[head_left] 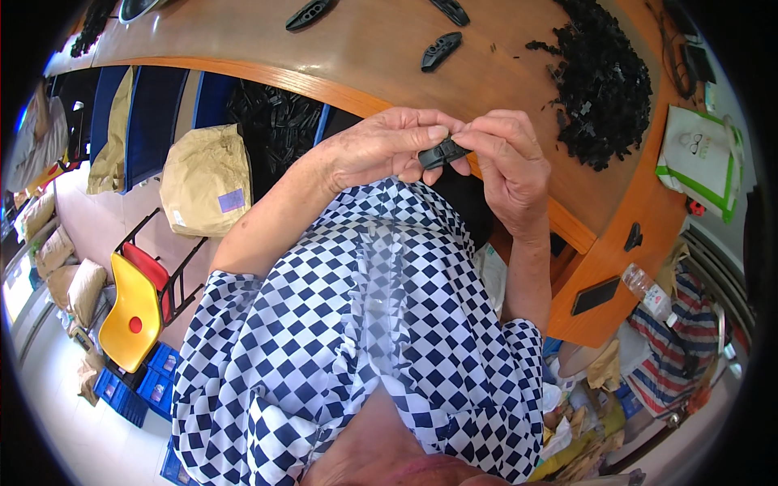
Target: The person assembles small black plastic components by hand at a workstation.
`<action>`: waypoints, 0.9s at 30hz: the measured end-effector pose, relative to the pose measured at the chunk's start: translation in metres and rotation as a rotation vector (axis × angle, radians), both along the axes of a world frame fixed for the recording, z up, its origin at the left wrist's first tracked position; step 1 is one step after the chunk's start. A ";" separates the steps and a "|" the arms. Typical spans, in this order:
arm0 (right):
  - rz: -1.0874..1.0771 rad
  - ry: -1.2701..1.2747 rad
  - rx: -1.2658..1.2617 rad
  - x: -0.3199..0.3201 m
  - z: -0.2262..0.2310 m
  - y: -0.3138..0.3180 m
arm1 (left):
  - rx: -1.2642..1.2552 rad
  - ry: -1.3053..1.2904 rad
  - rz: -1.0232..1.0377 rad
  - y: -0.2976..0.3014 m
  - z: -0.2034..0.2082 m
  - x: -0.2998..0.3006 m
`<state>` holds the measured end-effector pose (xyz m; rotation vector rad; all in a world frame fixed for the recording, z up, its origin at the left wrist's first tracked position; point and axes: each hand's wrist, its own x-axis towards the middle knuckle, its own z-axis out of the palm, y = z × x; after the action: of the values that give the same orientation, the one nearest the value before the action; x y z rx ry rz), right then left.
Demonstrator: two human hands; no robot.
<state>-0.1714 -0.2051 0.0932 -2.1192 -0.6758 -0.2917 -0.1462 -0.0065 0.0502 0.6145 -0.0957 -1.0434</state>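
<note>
Just in front of the table's near edge, both hands meet on a small, elongated black plastic part (440,154). My left hand (385,146) grips it from the left, with the thumb along its upper side and fingers beneath. From the right, my right hand (512,158) pinches its upper end between thumb and fingers; whatever smaller piece may be in that pinch is hidden. Similar black parts lie on the wooden table (502,89): one part (441,51) just beyond my hands, another part (308,14) farther left. A large pile of small black pieces (604,89) spreads to the right.
Below the table edge at left, a blue bin (271,121) holds many black parts, next to a brown paper sack (207,182). A yellow chair (130,312) stands at left. A phone (596,296), plastic bottle (648,293) and white-green bag (697,154) are at right.
</note>
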 end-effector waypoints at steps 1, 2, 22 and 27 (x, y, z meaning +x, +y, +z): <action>-0.017 0.012 0.003 0.000 -0.001 0.000 | 0.005 0.004 -0.011 0.000 0.001 0.001; -0.021 0.015 0.004 0.000 -0.003 0.000 | 0.007 0.008 -0.015 0.001 0.001 0.002; -0.166 0.857 1.011 0.010 -0.021 0.037 | 0.445 -0.608 0.338 -0.013 0.027 0.010; -0.199 0.578 0.634 0.024 -0.024 0.019 | 0.486 -0.670 0.297 -0.008 0.032 0.018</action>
<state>-0.1470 -0.1861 0.0691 -1.5380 -0.0135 0.0160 -0.1282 -0.0145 0.0825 1.3644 -0.3310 -0.5335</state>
